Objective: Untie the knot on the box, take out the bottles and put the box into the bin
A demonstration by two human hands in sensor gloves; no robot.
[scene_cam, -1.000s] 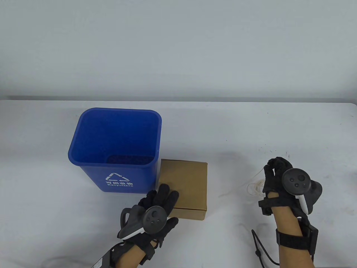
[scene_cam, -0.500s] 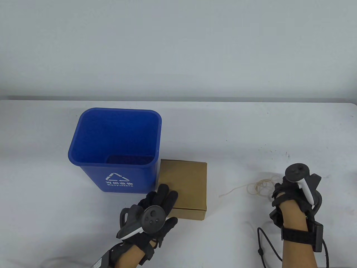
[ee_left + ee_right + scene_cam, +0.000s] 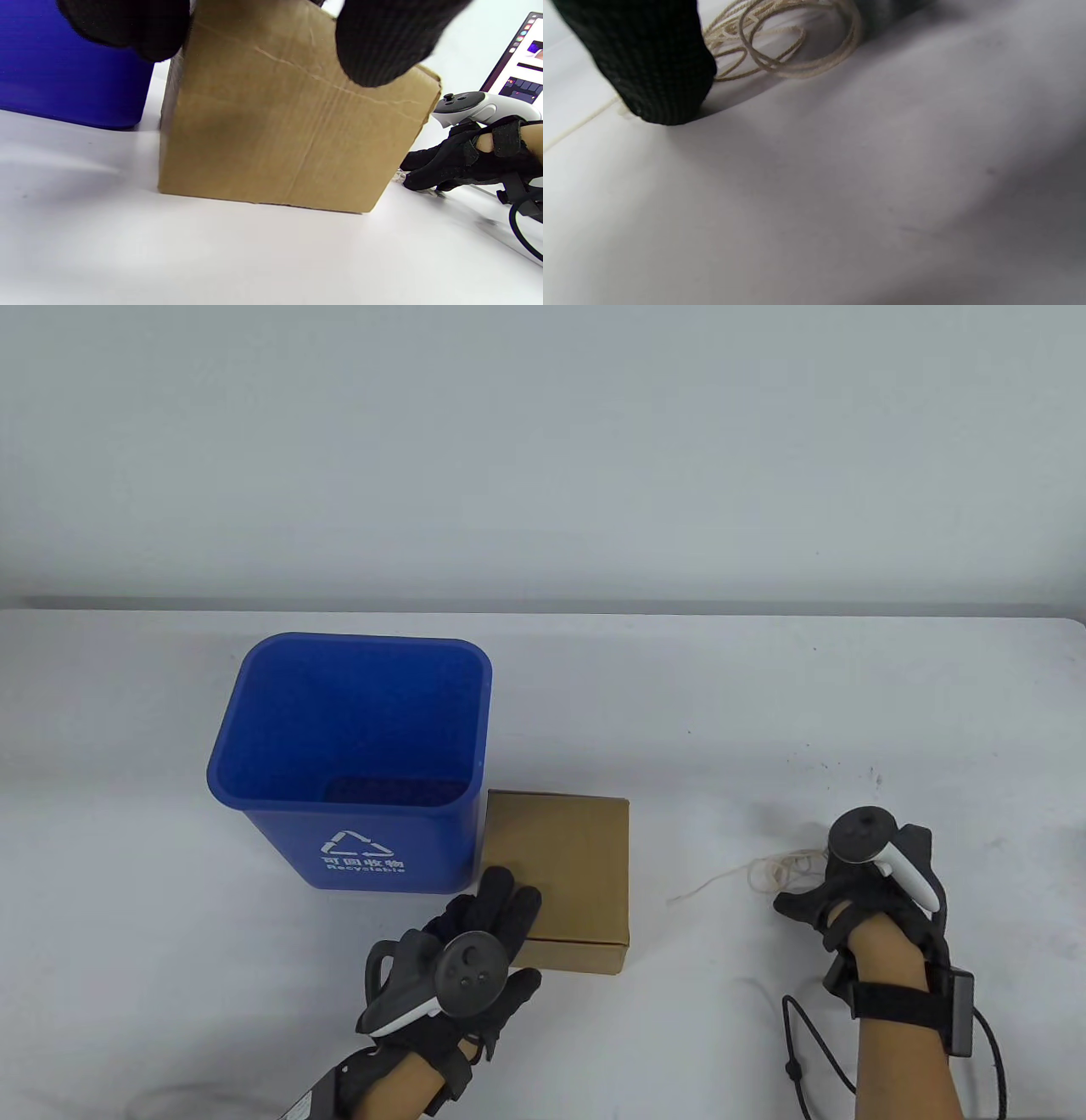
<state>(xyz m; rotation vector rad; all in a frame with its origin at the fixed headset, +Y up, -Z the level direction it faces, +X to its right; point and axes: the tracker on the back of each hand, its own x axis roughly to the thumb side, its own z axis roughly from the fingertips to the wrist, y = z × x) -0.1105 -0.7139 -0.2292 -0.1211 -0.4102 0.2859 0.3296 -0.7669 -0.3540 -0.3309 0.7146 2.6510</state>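
The left hand (image 3: 484,933) lay nearest the viewer, at the near left corner of the box (image 3: 564,865). Its fingers (image 3: 501,899) rested straight on the box top, and the thumb (image 3: 382,42) hung over the near face, so the hand was flat and gripped nothing. The right hand (image 3: 836,903) lay well to the right of the box, low on the desk (image 3: 170,942). Its thumb (image 3: 657,72) touched the desk just beside the string (image 3: 785,872). Whether the remaining fingers were straight or curled could not be determined, because the tracker and the wrist hid them.

The box stood closed on the desk, with no string around it. The string lay in loose coils to the right of the box, with one free end trailing toward the box but apart from it.

The blue bin (image 3: 356,763) stood upright just beside the left side of the box, reaching farther back. Its inside showed no contents. A white recycling mark faced the viewer. A screen (image 3: 517,59) showed beyond the right side of the box in the left wrist view.
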